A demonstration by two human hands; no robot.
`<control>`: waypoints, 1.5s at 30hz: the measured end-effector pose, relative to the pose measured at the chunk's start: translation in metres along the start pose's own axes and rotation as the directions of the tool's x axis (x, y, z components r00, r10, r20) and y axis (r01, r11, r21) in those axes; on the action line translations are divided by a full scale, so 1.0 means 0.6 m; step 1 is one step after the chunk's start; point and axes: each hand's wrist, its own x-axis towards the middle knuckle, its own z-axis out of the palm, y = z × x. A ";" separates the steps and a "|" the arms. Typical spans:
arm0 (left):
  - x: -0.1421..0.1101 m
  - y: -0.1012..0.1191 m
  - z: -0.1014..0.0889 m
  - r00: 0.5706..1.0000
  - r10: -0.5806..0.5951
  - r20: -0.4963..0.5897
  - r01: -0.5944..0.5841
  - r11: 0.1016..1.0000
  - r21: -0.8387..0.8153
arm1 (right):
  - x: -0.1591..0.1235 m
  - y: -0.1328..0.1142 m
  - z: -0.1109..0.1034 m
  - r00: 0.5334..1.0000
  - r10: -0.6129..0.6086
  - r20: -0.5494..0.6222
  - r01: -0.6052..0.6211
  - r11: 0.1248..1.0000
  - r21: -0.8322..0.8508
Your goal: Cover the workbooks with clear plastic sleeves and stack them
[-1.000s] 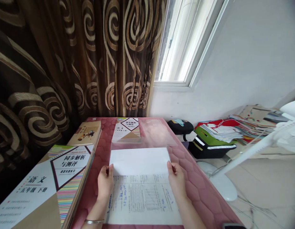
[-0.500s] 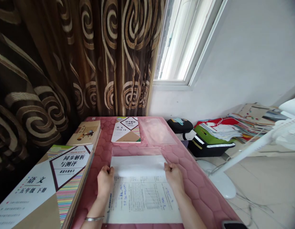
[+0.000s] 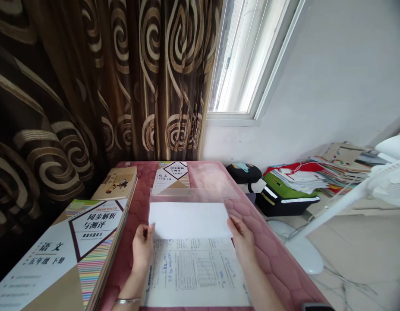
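Note:
A printed paper with blue handwriting lies in front of me, its far part covered by a blank white sheet. A clear plastic book cover surrounds them and sticks out past the sheet's far edge. My left hand pinches the left edge of the sheet and plastic between thumb and curled fingers. At the right edge, my right hand grips the same sheet and plastic, fingers straighter and partly underneath. Whether sheet and printed paper are joined, I cannot tell.
Workbooks are stacked at the left, beside tan books. Another workbook and a clear plastic cover lie at the pink table's far end. A white fan and a green-black box stand right.
The white sheet and plastic tipped down toward me, then rose again, overlapping the far workbook in view. My right hand's fingers curled tightly, then straightened somewhat; both hands stayed at the side edges.

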 end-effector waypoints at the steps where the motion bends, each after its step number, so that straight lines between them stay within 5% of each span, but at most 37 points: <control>1: 0.000 -0.002 0.000 1.000 -0.004 0.001 0.004 1.000 0.015 | -0.001 -0.002 -0.001 1.000 0.011 0.023 -0.010 1.000 -0.024; 12: -0.002 0.007 -0.002 1.000 -0.016 0.024 0.012 0.988 0.154 | 0.004 0.008 0.000 0.992 -0.122 0.027 0.123 0.916 -0.382; 21: -0.003 0.005 0.001 1.000 0.010 -0.005 -0.009 0.986 0.168 | -0.011 -0.003 0.001 0.996 -0.064 -0.058 0.050 0.974 -0.220; 26: -0.005 0.009 0.000 1.000 0.000 0.008 -0.001 0.989 0.146 | -0.005 0.001 -0.001 0.999 -0.030 0.037 0.038 0.966 -0.256; 33: -0.006 0.010 -0.002 1.000 0.008 -0.002 -0.007 0.988 0.152 | 0.003 0.022 0.006 0.993 -0.116 -0.009 0.103 0.915 -0.390; 41: -0.002 0.008 0.001 1.000 0.014 -0.008 -0.012 0.980 0.201 | -0.012 -0.003 0.000 0.998 -0.044 0.040 0.054 0.954 -0.295; 45: -0.004 0.009 0.000 1.000 0.003 -0.006 -0.002 0.986 0.169 | -0.013 -0.002 0.001 0.994 -0.102 0.038 0.109 0.928 -0.356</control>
